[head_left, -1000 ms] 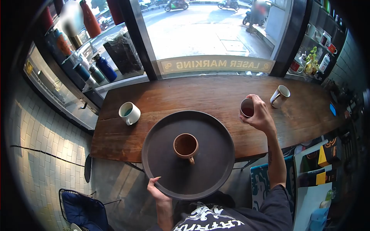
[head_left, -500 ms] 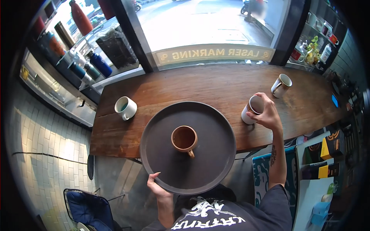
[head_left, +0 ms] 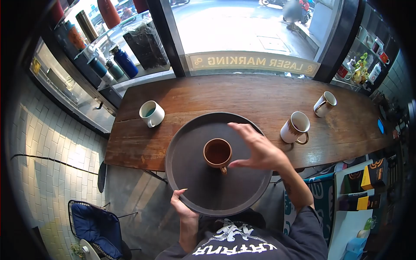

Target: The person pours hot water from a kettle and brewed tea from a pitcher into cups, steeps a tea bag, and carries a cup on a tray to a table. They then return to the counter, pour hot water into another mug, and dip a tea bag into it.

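Note:
A round dark tray (head_left: 190, 190) is held up at the table's near edge by my left hand (head_left: 182, 205), whose thumb lies over the rim while the other fingers are hidden underneath. On the tray stands a brown mug (head_left: 218, 153) with its handle toward me. Over the tray's right side, my right hand (head_left: 260, 149) is empty, thumb and fingers spread beside the brown mug. To the right, a white mug with a brown rim (head_left: 291, 130) stands on the wooden table (head_left: 182, 93), with a similar mug (head_left: 325, 104) behind it. A white mug with a greenish inside (head_left: 152, 114) is at left.
Shelves of bottles (head_left: 123, 63) stand at the left window, and a shelf with mugs and a plant (head_left: 360, 69) is at far right. A chair with a blue cushion (head_left: 96, 227) is on the floor at lower left. Boxes (head_left: 368, 177) sit on the right.
My right hand has let go of the white mug with the brown rim and moved left over the tray. That mug stays on the table. The whole view has shifted slightly.

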